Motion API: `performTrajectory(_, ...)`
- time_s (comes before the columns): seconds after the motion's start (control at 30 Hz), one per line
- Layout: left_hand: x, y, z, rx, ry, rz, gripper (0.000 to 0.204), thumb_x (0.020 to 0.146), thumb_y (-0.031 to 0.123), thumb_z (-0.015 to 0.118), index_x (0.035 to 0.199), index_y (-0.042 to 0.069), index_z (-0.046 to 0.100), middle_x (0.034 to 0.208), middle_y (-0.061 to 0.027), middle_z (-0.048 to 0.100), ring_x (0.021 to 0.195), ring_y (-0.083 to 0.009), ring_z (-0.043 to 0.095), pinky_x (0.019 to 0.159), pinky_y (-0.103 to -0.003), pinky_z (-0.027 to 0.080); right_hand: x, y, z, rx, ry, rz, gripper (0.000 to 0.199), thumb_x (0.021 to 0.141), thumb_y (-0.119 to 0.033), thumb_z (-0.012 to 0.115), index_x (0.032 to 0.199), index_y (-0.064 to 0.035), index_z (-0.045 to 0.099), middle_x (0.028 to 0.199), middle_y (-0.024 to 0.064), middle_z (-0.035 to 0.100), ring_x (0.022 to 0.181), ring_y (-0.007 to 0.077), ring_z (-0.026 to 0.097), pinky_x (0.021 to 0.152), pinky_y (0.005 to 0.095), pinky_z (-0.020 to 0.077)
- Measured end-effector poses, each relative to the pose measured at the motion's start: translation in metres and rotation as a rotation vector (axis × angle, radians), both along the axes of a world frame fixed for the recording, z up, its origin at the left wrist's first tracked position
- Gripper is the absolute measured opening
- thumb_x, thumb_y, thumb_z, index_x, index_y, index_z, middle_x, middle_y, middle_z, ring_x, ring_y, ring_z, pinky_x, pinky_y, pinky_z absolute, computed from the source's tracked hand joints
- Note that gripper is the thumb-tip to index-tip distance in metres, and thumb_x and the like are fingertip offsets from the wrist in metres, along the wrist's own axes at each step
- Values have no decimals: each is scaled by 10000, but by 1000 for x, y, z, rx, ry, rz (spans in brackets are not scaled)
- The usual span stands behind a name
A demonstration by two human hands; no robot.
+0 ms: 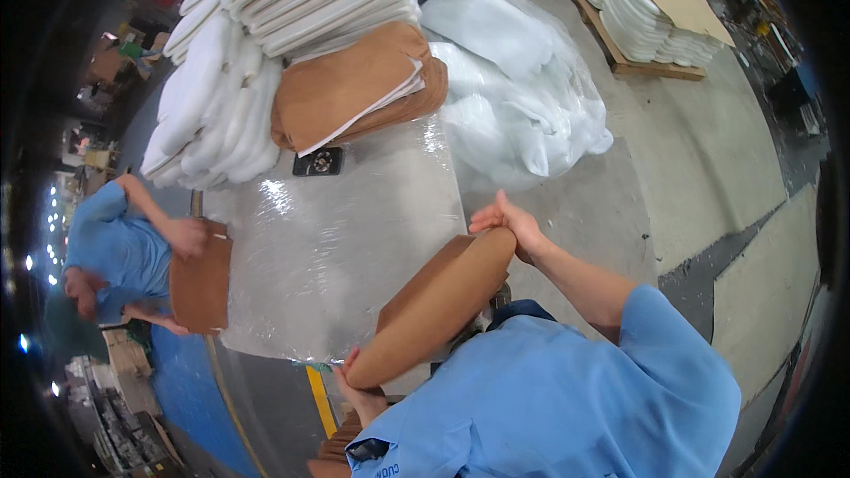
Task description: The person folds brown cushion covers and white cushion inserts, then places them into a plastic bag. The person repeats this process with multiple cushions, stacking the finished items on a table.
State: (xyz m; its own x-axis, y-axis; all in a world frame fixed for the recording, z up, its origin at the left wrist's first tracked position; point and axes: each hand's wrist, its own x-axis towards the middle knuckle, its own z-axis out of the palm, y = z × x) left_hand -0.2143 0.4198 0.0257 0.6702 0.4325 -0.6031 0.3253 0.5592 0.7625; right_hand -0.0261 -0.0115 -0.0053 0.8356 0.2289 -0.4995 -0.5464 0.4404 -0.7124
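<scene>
Between my two hands is a brown, flat piece like a fabric cover, bent along its length, with another layer showing behind it. My right hand holds its upper right end, the palm against the edge and the fingers stretched past it. At the lower left end my left hand grips the piece, its fingers partly hidden behind it. The brown piece is at the near edge of a table wrapped in shiny clear film. Farther back on the table lies a stack of brown pieces with white sheets between some layers.
A dark phone lies before the stack. White padded pieces pile up behind and left. A film-wrapped white bundle stands at the back right; beyond it is a loaded pallet. At left, a co-worker holds a brown piece.
</scene>
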Motion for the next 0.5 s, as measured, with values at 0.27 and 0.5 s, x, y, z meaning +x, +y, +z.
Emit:
performTrajectory(0.27, 78, 13, 36, 113, -49, 91, 712, 1126, 545, 253, 1133, -24, 682, 1151, -165, 705, 1135, -279, 640, 1043, -430, 477, 46, 24, 52, -123, 83, -79, 789, 1103, -650, 266, 1172, 15, 685, 1043, 172, 749, 941, 241, 692, 902, 369, 533)
performTrajectory(0.5, 39, 19, 54, 174, -185, 39, 678, 1122, 529, 292, 1134, -32, 673, 1169, -158, 702, 1119, -274, 655, 1035, -434, 492, 7, 25, 53, 43, 70, -157, 727, 1105, -619, 334, 1109, 18, 687, 1031, 178, 749, 920, 234, 696, 864, 364, 556)
